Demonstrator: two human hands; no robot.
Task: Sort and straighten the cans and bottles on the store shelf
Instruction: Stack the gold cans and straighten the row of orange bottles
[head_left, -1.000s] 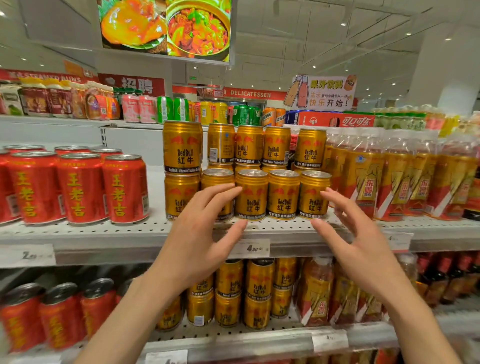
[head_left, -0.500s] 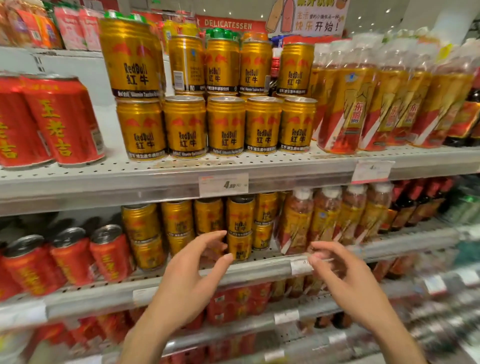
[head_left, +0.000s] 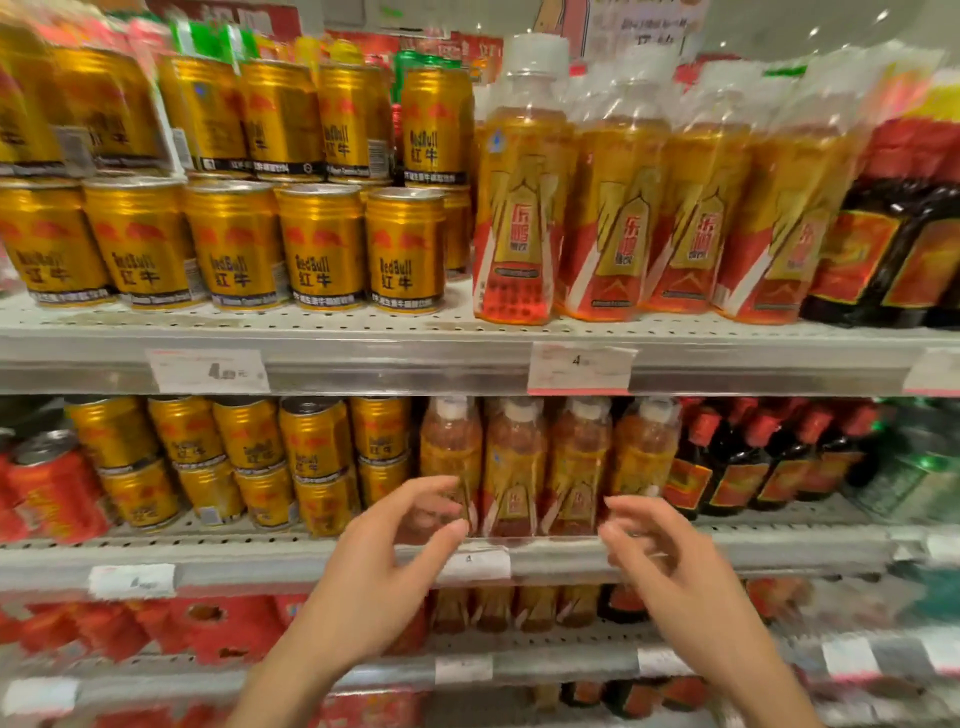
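Note:
Gold Red Bull cans (head_left: 322, 249) stand stacked two high on the upper shelf (head_left: 467, 358), with amber bottles (head_left: 519, 208) beside them to the right. On the shelf below (head_left: 260, 558), more gold cans (head_left: 311, 457) sit left of a row of amber bottles (head_left: 519, 467). My left hand (head_left: 384, 566) and my right hand (head_left: 670, 566) hover in front of those lower bottles, fingers spread and curled, holding nothing. Both hands are just short of the bottles, one on each side of the row.
Dark bottles with red caps (head_left: 748, 457) stand to the right on both shelves. Red cans (head_left: 52, 488) fill the lower left. Red packs (head_left: 208, 623) sit on a third shelf below. Price tags (head_left: 208, 369) hang along the shelf edges. The picture is blurred by motion.
The view has dropped and shifted right, from the top shelf's gold cans to the lower shelf. Both hands came down and now frame the lower amber bottles.

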